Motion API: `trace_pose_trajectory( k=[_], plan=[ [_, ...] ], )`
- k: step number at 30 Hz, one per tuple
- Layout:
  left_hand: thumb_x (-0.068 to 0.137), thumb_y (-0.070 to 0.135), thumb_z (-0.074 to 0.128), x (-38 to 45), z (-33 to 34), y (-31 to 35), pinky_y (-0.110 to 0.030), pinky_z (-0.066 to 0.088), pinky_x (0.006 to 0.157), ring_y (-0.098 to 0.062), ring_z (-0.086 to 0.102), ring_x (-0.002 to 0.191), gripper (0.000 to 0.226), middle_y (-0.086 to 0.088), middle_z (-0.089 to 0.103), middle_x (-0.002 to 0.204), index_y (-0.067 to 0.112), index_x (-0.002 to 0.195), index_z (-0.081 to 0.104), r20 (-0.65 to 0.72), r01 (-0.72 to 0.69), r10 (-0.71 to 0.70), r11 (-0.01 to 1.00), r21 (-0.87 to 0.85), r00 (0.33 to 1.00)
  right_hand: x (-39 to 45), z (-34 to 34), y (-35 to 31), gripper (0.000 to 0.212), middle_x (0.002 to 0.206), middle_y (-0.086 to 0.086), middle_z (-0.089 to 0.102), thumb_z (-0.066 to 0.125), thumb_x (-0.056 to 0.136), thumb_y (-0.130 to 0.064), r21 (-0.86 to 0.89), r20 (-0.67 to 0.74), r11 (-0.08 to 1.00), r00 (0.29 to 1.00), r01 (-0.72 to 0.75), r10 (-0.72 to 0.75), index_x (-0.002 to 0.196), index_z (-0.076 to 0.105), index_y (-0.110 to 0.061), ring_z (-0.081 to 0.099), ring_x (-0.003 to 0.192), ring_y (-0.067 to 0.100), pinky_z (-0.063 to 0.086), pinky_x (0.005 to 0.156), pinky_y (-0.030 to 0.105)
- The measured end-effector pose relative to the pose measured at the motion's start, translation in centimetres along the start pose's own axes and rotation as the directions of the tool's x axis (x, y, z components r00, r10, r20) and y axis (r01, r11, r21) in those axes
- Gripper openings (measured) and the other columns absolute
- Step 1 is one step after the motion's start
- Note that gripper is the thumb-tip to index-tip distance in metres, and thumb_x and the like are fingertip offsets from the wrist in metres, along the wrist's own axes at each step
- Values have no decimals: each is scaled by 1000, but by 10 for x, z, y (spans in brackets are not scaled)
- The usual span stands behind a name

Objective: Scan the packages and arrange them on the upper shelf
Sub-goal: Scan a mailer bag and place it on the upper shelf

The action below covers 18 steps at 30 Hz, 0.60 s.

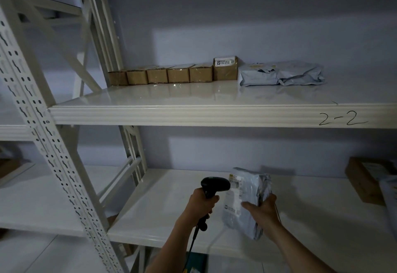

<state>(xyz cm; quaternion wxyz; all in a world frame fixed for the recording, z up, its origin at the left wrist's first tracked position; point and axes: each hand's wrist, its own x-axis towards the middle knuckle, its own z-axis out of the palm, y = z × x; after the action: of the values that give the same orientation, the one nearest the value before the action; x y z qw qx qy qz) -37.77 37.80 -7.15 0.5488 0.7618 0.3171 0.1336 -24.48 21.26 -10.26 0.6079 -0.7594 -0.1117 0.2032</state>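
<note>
- Your right hand (261,209) grips the grey mailer (247,202) above the lower shelf (171,214), fingers (250,205) closed over its label face. They may cover the barcode and spoil the read.
- Your left hand (203,203) is wrapped tight round the scanner (214,184), its nose nearly touching the label; that close, and in this dim light, it may not register.
- The mailer is soft and held at one side, so it may sag or slip.
- On the upper shelf (214,113), boxes (171,75) and bags (281,75) line the back edge. Free space looks to be at the right; crowding could shove the bags.
</note>
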Motion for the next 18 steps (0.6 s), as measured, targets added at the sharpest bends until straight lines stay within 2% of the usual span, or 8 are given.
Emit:
trace_pose_trajectory(
  k=[5, 10, 14, 18],
  plan=[
    [86, 21, 63, 2, -3, 0, -28, 49, 52, -18, 56, 52, 15, -6, 59, 65, 6, 88, 62, -24, 28, -29, 999, -20, 999, 8, 1, 7, 85, 122, 8, 52, 86, 76, -14, 20, -4, 999, 999, -38, 38, 138, 27, -13, 57, 98, 25, 49, 83, 36],
    [86, 19, 62, 6, -9, 8, -28, 48, 51, -17, 54, 50, 14, -6, 57, 62, 8, 78, 60, -30, 28, -29, 999, -22, 999, 11, -1, 8, 82, 118, 7, 51, 84, 78, -13, 24, 1, 999, 999, -49, 49, 137, 28, -10, 54, 97, 23, 46, 83, 34],
    [83, 19, 62, 6, -10, 10, -28, 49, 52, -19, 54, 51, 14, -7, 59, 63, 7, 78, 62, -26, 37, -37, 999, -6, 999, 11, -2, 5, 77, 113, 6, 51, 83, 79, -9, 17, -18, 999, 999, -36, 36, 135, 29, -4, 53, 92, 23, 44, 73, 29],
    [83, 17, 61, 8, -6, 10, -29, 48, 51, -19, 54, 52, 11, -6, 59, 63, 7, 77, 61, -7, 50, -50, 999, -12, 999, 14, -2, 6, 80, 113, 5, 51, 83, 79, -10, 30, -10, 999, 999, -40, 40, 137, 29, -7, 54, 92, 22, 45, 78, 32]
  ],
)
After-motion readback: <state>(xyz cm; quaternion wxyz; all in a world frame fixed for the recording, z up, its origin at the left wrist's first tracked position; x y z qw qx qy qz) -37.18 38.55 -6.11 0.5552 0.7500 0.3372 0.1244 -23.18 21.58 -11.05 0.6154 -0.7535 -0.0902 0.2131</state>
